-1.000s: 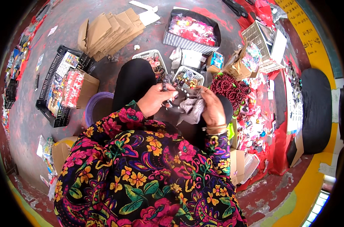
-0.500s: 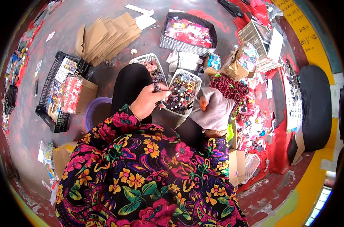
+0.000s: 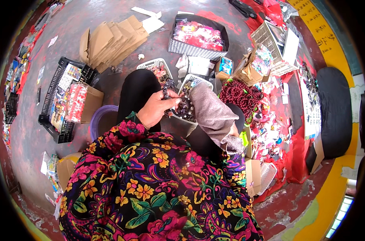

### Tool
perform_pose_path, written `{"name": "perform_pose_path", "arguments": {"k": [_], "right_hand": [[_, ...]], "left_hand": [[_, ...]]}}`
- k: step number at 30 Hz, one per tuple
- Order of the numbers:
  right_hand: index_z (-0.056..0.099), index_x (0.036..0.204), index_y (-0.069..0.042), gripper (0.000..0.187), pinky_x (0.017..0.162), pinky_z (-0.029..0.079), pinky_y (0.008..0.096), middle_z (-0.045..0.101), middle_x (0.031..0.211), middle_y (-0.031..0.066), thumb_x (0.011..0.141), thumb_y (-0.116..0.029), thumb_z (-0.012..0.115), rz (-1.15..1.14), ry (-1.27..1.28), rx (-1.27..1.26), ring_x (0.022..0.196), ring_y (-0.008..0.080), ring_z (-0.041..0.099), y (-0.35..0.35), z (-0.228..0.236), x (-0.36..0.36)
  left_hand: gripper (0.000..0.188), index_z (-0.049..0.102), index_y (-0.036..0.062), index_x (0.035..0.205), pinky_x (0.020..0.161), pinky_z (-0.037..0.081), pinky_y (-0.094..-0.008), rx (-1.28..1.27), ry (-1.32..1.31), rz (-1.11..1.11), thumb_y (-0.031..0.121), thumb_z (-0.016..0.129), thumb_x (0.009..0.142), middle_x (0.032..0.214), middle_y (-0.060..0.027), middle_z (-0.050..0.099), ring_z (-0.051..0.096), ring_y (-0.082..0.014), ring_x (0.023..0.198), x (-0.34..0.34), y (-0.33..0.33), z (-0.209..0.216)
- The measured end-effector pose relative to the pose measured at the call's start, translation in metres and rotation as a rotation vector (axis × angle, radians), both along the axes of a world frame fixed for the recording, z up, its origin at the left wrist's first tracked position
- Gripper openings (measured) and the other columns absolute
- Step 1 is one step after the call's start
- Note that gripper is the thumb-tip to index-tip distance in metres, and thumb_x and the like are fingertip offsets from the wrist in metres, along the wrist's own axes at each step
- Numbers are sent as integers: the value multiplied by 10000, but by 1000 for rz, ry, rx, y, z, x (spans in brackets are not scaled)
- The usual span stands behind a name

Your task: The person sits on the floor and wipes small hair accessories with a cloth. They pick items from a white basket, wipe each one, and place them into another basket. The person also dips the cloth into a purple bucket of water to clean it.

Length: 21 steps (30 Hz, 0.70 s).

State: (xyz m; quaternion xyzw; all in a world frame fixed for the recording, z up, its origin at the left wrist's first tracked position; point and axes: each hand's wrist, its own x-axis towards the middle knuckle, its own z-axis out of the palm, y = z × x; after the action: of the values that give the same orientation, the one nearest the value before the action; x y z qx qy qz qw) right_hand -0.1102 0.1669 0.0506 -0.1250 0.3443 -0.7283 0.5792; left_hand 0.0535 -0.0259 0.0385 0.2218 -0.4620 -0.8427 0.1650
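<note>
My left hand is closed in a pinch above the left edge of a white basket of hair ties and trinkets. Between its thumb and fingers is a dark beaded hair tie. A greyish-mauve cloth spreads across the right part of that basket, its upper end reaching close to the hair tie. My right hand grips the cloth and is mostly covered by it. A second white basket with hair accessories stands beside my left knee.
Dark red beaded strands lie to the right, near scattered small goods. A patterned bin of pink packets stands ahead. Flattened cardboard, a black crate and a purple bucket are on the left.
The cloth has swung up and left over the basket, and lies unfolded where it was bunched round my right hand. That hand has drawn back lower. My left hand stays in place.
</note>
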Motion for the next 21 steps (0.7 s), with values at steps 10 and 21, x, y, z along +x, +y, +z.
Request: {"name": "perform_pose_path", "arguments": {"k": [10, 21], "right_hand": [[351, 1261, -25, 577, 955, 342, 332, 428, 1186, 120, 768, -142, 626, 329, 1364, -149, 1069, 229, 437, -66, 49, -44], [518, 904, 7, 197, 595, 459, 365, 546, 733, 133, 731, -84, 534, -104, 1717, 367, 647, 298, 563, -99, 34, 22]], "left_hand": [[82, 564, 34, 899, 581, 421, -231, -32, 33, 27, 85, 576, 835, 769, -10, 564, 527, -86, 678, 4, -4, 7], [23, 544, 34, 839, 503, 411, -186, -724, 14, 202, 39, 565, 832, 668, 27, 533, 482, -27, 553, -12, 13, 15]]}}
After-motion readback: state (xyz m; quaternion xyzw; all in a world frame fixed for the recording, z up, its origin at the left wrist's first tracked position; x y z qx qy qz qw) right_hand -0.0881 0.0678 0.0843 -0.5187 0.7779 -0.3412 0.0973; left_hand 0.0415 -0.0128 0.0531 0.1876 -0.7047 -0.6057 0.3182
